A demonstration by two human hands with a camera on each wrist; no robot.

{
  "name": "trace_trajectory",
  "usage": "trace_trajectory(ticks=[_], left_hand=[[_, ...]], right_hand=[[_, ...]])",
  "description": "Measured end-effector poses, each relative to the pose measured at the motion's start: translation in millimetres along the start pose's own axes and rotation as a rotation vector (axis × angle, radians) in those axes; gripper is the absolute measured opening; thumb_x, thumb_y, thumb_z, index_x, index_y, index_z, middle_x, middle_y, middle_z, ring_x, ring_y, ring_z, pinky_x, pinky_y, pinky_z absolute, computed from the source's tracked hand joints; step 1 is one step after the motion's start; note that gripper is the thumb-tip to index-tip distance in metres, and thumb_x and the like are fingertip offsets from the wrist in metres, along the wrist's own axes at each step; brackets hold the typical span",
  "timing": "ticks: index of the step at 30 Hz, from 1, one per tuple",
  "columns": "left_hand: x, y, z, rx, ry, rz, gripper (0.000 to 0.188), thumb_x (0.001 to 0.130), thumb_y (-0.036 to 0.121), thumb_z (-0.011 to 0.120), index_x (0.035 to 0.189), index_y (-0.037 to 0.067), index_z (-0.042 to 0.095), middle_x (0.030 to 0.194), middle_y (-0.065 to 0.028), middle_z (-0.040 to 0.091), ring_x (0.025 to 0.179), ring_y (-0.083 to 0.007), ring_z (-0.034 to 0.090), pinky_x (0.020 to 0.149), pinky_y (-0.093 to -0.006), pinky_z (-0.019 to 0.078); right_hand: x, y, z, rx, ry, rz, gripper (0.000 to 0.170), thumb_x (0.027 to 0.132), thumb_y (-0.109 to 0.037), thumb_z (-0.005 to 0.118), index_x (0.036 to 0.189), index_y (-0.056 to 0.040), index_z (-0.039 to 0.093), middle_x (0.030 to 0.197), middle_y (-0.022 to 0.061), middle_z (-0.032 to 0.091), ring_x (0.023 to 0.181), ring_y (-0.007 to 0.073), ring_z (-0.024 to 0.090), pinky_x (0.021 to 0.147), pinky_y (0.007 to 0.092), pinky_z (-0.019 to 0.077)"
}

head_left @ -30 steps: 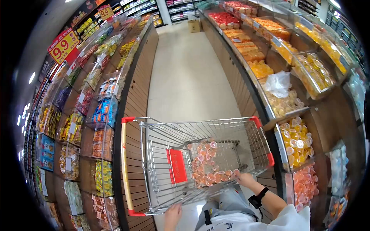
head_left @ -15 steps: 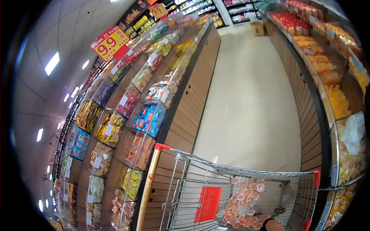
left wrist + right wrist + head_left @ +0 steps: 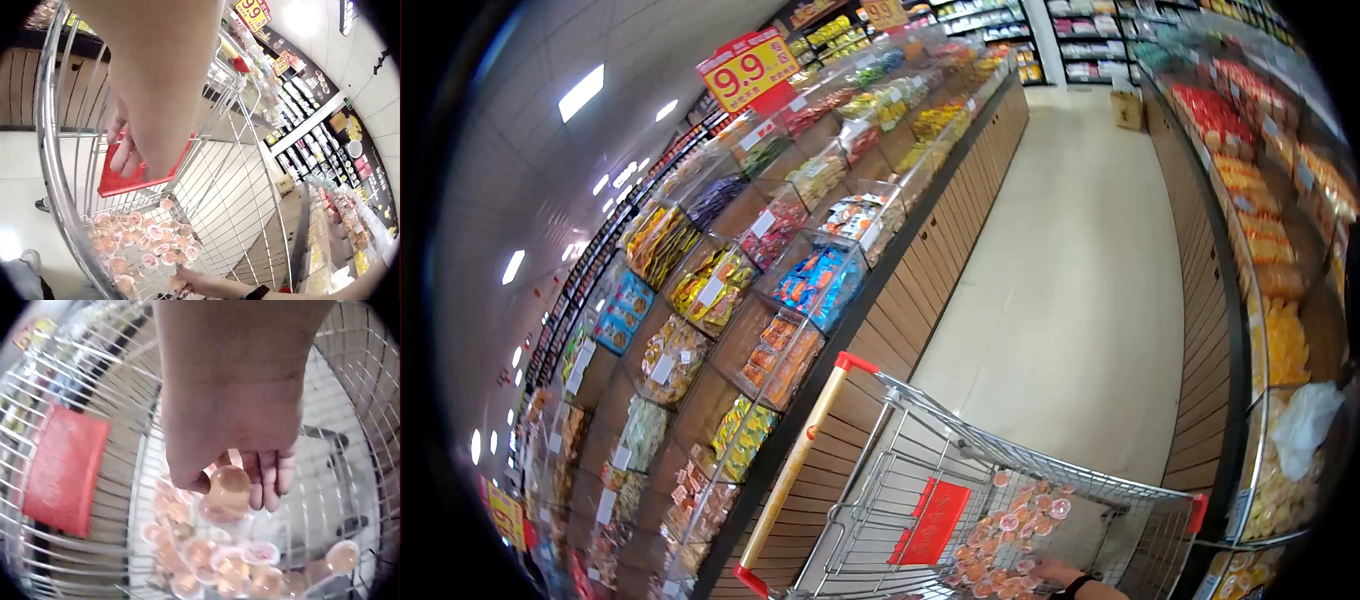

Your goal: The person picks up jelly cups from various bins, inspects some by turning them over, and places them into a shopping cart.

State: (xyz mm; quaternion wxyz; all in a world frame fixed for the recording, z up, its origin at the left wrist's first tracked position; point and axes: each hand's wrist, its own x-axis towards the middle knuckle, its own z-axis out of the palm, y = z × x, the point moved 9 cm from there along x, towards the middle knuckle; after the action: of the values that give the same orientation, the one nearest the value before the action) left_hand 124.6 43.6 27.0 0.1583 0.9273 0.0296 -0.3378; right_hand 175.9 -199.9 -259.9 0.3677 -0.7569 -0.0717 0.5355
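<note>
Inside the wire cart [image 3: 1020,450] lies a pile of small pinkish-orange cups [image 3: 1003,530]. My right hand [image 3: 1055,573] is over the pile; in the right wrist view the hand [image 3: 250,462] pinches one orange cup [image 3: 228,492] between thumb and fingers, above the other cups [image 3: 200,553]. The left wrist view shows my left hand [image 3: 134,144] over the near side of the cart, close to the red plate [image 3: 119,181], fingers loosely bent and nothing seen in them. The head view does not show my left hand.
Bins of packaged snacks [image 3: 785,280] slope along the left side, and bins of yellow and orange goods [image 3: 1250,215] along the right. The aisle floor [image 3: 1060,260] runs between them to a cardboard box [image 3: 1128,110]. A white plastic bag [image 3: 1305,425] lies on the right bins.
The head view has swung left and up, so the cart now appears lower. My left hand, seen by the cart one second ago, has left the head view. My right hand stays at the cups.
</note>
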Motion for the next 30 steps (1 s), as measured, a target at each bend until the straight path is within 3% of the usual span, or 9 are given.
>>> trace_trajectory(ticks=[3,5,6,9,14,19,23,26,30], left_hand=[[10.2,-4.8,0.4,-0.185,0.16,0.184,0.025,0.073,0.018,0.037,0.093,0.006,0.046,0.08,-0.017,0.051,0.075,-0.0306,0.048,0.064,-0.0361,0.0384],[-6.5,45.8,-70.5,-0.235,0.202,0.268,0.017,0.071,0.017,0.041,0.082,0.005,0.046,0.068,-0.0153,0.049,0.065,-0.0294,0.049,0.055,-0.0348,0.0396],[-13.2,54.4,-93.2,-0.282,0.257,0.271,0.016,0.072,0.016,0.041,0.081,0.004,0.045,0.068,-0.0159,0.048,0.065,-0.0295,0.049,0.054,-0.0344,0.0394],[-42.7,69.0,-155.0,-0.554,0.496,0.394,0.02,0.073,0.013,0.044,0.089,0.002,0.044,0.071,-0.0128,0.051,0.065,-0.0217,0.051,0.055,-0.0281,0.0397],[-108.0,70.7,-218.1,-0.979,0.323,0.402,0.018,0.078,0.015,0.037,0.086,0.001,0.046,0.071,-0.0043,0.052,0.061,-0.0091,0.048,0.056,-0.0199,0.0384],[-181.5,46.4,-242.0,-1.108,0.425,0.591,0.02,0.077,0.019,0.042,0.066,0.003,0.041,0.055,0.0017,0.043,0.049,-0.0027,0.04,0.043,-0.016,0.0314],[-222.3,13.9,-239.2,-1.263,0.343,0.6,0.021,0.076,0.023,0.044,0.06,0.009,0.039,0.05,0.0054,0.034,0.044,-0.0007,0.031,0.038,-0.0142,0.0235],[-248.8,-10.0,-241.1,-1.371,0.323,0.621,0.022,0.076,0.023,0.043,0.06,0.009,0.038,0.05,0.0054,0.035,0.043,-0.0007,0.029,0.037,-0.0147,0.0221],[-283.9,-27.8,-248.9,-1.185,0.442,0.717,0.024,0.077,0.023,0.042,0.058,0.008,0.037,0.05,0.0061,0.033,0.043,-0.0007,0.029,0.038,-0.0148,0.0216]], right_hand=[[-70.3,-113.2,-55.3,0.384,0.062,-0.113,0.04,0.071,-0.038,0.041,0.091,-0.0023,0.043,0.074,0.0046,0.051,0.061,0.0124,0.047,0.052,0.0258,0.0384],[-75.8,-155.1,-70.9,0.564,0.084,-0.316,0.032,0.073,-0.032,0.04,0.089,-0.0041,0.044,0.065,0.0006,0.046,0.055,0.0091,0.043,0.048,0.0228,0.0365],[-89.3,-189.9,-75.8,0.672,0.032,-0.371,0.022,0.075,-0.027,0.04,0.073,-0.0051,0.043,0.058,-0.0013,0.041,0.051,0.0077,0.041,0.042,0.0203,0.0333],[-163.4,-301.6,-79.6,1.099,-0.016,-0.434,0.023,0.076,-0.024,0.036,0.089,-0.006,0.041,0.085,0.0052,0.047,0.076,0.0136,0.046,0.058,0.0248,0.0377],[-247.7,-423.6,-31.4,1.239,-0.182,-0.601,0.025,0.079,-0.021,0.03,0.096,-0.0054,0.038,0.093,0.0058,0.045,0.083,0.0157,0.044,0.064,0.0276,0.0368],[-302.4,-493.3,40.1,1.052,-0.405,-0.793,0.029,0.076,-0.025,0.034,0.099,-0.0082,0.033,0.094,0.0054,0.041,0.08,0.0148,0.042,0.063,0.0282,0.035],[-337.4,-529.5,82.5,0.929,-0.224,-0.824,0.026,0.077,-0.02,0.032,0.1,-0.0066,0.033,0.09,0.0052,0.041,0.08,0.0133,0.041,0.065,0.0279,0.0358],[-355.1,-538.9,87.6,0.277,0.256,-0.91,0.023,0.079,-0.019,0.032,0.096,-0.0046,0.037,0.082,0.0045,0.043,0.075,0.011,0.042,0.062,0.0233,0.0357],[-390.4,-560.9,111.3,0.395,0.273,-0.911,0.02,0.08,-0.017,0.032,0.074,-0.002,0.043,0.061,-0.0002,0.042,0.055,0.0064,0.04,0.053,0.0187,0.033]])
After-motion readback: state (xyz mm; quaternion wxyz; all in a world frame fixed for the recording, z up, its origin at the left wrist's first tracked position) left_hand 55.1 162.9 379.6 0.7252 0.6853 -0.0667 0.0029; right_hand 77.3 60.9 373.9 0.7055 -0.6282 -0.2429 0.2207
